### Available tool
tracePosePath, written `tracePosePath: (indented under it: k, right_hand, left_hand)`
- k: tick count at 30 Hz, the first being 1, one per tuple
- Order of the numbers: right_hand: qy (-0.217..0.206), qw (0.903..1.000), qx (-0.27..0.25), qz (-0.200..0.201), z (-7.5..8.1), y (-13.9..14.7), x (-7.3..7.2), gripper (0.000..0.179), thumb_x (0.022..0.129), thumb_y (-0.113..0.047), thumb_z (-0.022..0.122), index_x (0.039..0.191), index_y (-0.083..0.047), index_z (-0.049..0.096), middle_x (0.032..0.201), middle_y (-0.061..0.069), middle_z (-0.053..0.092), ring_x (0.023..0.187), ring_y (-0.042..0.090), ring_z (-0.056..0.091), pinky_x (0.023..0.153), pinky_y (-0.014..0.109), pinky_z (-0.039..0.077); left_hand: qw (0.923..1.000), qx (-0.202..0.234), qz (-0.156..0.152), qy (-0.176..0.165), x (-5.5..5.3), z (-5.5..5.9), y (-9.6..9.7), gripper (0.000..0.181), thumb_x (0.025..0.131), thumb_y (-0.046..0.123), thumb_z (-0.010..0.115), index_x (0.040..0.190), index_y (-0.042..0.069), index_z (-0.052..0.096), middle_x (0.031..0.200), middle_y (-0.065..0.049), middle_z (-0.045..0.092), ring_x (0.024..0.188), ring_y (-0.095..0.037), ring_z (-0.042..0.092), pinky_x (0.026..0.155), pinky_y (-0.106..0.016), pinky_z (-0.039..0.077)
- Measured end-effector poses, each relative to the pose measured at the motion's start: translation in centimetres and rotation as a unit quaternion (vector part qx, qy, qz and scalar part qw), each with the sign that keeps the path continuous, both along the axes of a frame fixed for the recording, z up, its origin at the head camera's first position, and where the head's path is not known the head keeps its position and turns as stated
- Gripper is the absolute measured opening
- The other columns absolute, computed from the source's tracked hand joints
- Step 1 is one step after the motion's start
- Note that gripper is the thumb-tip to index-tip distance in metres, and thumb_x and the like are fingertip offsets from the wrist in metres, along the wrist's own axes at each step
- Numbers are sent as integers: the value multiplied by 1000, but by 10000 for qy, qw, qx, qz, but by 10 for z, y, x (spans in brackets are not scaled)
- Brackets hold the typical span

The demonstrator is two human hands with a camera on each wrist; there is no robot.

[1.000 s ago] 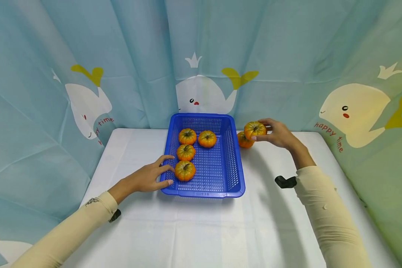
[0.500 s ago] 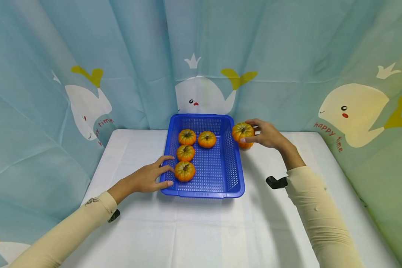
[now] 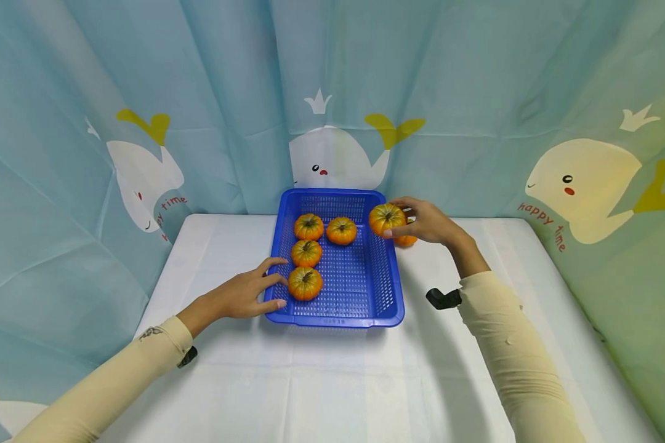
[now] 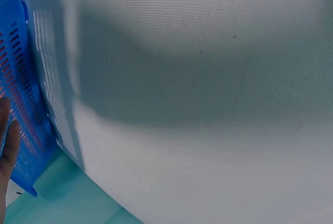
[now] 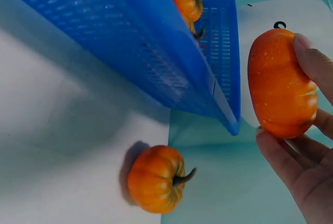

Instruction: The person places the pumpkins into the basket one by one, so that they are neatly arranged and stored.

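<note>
In the head view, a blue plastic basket [image 3: 360, 322] stands on the white table with several small orange pumpkins, one of them a pumpkin [image 3: 305, 283] near its front left. My right hand [image 3: 429, 223] pinches another pumpkin [image 3: 386, 219] between thumb and fingers, raised at the basket's right rim. The right wrist view shows this held pumpkin [image 5: 281, 83] sideways, above the rim level. One more pumpkin [image 5: 157, 178] sits on the table outside the basket, partly hidden behind the right hand in the head view. My left hand [image 3: 249, 291] rests at the basket's left rim, fingers spread over it.
A light blue curtain [image 3: 454, 92] with whale prints hangs behind the table and along both sides. The white tabletop [image 3: 343, 387] extends in front of the basket. A black strap end [image 3: 443, 299] sticks out from the right wrist.
My right hand has carried its pumpkin leftward, from above the pumpkin on the table to over the basket's right rim. The left hand has stayed in place.
</note>
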State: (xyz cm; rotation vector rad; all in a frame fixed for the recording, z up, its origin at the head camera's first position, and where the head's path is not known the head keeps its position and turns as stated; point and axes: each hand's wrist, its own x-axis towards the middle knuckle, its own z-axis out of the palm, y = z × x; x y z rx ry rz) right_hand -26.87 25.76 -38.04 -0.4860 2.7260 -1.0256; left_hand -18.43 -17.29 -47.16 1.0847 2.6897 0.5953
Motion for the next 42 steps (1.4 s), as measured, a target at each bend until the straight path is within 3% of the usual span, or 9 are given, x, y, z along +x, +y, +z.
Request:
tracePosePath:
  k: [18, 25, 32, 42]
  right_hand:
    - [-517, 9963, -68, 679, -10, -39, -9, 81, 79, -29, 87, 144, -3, 46, 140, 23, 51, 124, 40, 53, 107, 53, 45]
    - [-734, 9944, 374, 654, -21, -55, -10, 86, 77, -43, 86, 147, -14, 47, 143, 17, 51, 126, 35, 52, 108, 51, 45]
    - [-827, 9921, 543, 767, -27, -70, -12, 85, 78, -39, 86, 148, -10, 47, 142, 19, 52, 127, 35, 52, 109, 52, 44]
    - [-1298, 9862, 704, 744, -39, -81, -20, 83, 78, -39, 86, 147, -13, 47, 145, 19, 49, 131, 36, 48, 112, 53, 41]
  left_hand:
    - [10000, -4, 27, -63, 1, 1, 0, 51, 97, 59, 54, 128, 20, 63, 162, -3, 26, 114, -33, 64, 94, -49, 54]
    - [10000, 0, 26, -75, 1, 1, 0, 50, 97, 58, 54, 128, 20, 63, 162, -4, 26, 114, -33, 65, 94, -50, 55]
    - [10000, 11, 7, -8, 0, 0, 0, 50, 97, 57, 55, 127, 19, 63, 161, -5, 27, 117, -33, 64, 95, -50, 55]
    - [10000, 41, -22, -16, 0, 0, 0, 49, 97, 57, 55, 127, 20, 63, 161, -5, 27, 117, -33, 64, 95, -49, 55]
